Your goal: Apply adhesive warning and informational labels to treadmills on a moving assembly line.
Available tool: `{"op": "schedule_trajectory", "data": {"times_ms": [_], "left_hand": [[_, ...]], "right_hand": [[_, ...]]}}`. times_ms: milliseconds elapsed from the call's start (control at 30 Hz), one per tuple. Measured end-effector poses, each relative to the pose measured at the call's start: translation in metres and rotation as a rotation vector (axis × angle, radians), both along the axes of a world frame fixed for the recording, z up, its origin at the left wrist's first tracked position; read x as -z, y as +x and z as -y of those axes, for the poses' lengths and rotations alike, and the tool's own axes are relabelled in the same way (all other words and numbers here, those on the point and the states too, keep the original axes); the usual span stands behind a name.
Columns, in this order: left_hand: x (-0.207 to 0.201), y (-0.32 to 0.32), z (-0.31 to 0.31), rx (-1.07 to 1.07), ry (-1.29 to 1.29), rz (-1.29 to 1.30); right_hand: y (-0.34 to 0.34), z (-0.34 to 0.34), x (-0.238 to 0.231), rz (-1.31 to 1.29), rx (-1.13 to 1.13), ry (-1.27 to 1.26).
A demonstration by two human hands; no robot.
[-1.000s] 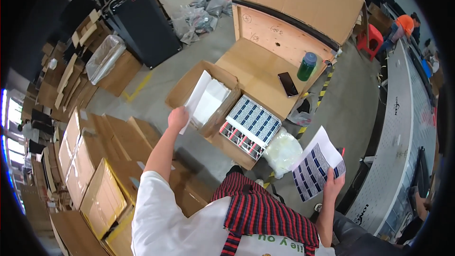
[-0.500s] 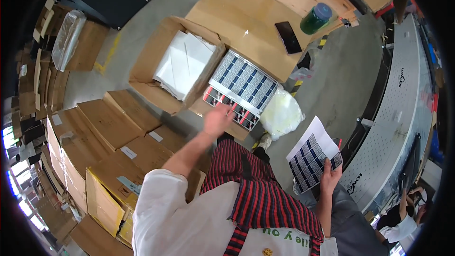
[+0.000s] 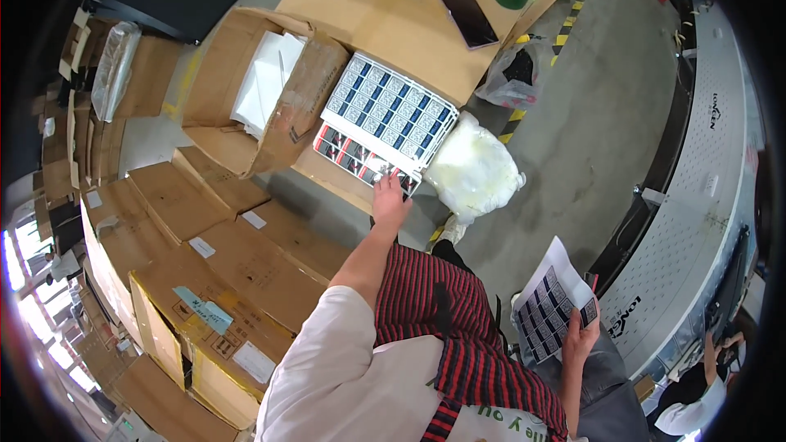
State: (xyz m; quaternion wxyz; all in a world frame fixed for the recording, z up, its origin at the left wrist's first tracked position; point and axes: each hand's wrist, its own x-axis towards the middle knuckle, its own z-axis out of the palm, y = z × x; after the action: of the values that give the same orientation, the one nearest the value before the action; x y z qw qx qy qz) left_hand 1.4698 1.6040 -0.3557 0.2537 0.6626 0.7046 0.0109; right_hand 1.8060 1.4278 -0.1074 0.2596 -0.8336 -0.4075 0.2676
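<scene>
As right fingers (image 3: 575,321) grip label sheet (image 3: 544,308) | red-black pieces (image 3: 357,154) by left fingers (image 3: 394,185)

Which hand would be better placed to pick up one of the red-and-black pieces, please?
Probably the left hand: it reaches right to the red-and-black pieces and shows no sheet in its grasp. The right hand is farther away, holding a printed label sheet.

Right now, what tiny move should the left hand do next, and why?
Perhaps the left hand should pinch one of the red-and-black items: its fingertips are at their row, and the right hand is gripping a printed sheet.
</scene>
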Motion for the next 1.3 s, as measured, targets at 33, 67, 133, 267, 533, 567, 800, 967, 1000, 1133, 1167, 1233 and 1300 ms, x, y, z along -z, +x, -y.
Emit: {"op": "schedule_trajectory", "data": {"times_ms": [33, 67, 133, 267, 533, 567, 800, 967, 1000, 1133, 1167, 1233, 1300], "left_hand": [[0.001, -0.005, 0.003, 0.004, 0.008, -0.007], [-0.001, -0.012, 0.004, 0.015, -0.069, 0.073], [-0.006, -0.023, 0.004, -0.018, -0.196, 0.16], [-0.009, -0.05, -0.008, -0.004, -0.164, -0.098], [-0.046, -0.052, -0.04, 0.002, 0.021, 0.115], [-0.062, -0.047, -0.041, 0.095, 0.022, 0.166], [-0.277, 0.067, -0.009, 1.008, 0.094, 0.883], [-0.345, 0.12, 0.068, 1.801, 0.168, 1.044], [-0.357, 0.13, 0.088, 1.881, 0.181, 1.034], [-0.401, 0.167, 0.166, 2.221, 0.215, 1.033], [-0.408, 0.177, 0.188, 2.274, 0.213, 1.044], [-0.421, 0.198, 0.237, 2.545, 0.274, 1.044], [-0.438, 0.215, 0.291, 2.741, 0.183, 1.027]], "right_hand": [[0.001, 0.0, 0.0, -0.059, 0.002, 0.025], [0.001, 0.001, 0.0, -0.067, -0.003, 0.061], [0.0, 0.0, -0.006, -0.077, -0.014, 0.069], [-0.013, -0.002, -0.011, -0.118, 0.006, 0.069], [-0.054, -0.007, -0.034, 0.002, 0.111, 0.001], [-0.064, -0.013, -0.04, 0.022, 0.142, -0.058], [-0.098, 0.0, -0.044, -0.32, 0.343, 0.357], [-0.11, 0.052, -0.106, -0.773, 0.5, 0.683], [-0.108, 0.075, -0.116, -0.721, 0.511, 0.725], [-0.12, 0.175, -0.147, -0.497, 0.64, 0.819], [-0.126, 0.2, -0.152, -0.397, 0.649, 0.851], [-0.139, 0.254, -0.161, -0.349, 0.739, 0.931], [-0.157, 0.306, -0.163, -0.171, 0.934, 0.986]]}}
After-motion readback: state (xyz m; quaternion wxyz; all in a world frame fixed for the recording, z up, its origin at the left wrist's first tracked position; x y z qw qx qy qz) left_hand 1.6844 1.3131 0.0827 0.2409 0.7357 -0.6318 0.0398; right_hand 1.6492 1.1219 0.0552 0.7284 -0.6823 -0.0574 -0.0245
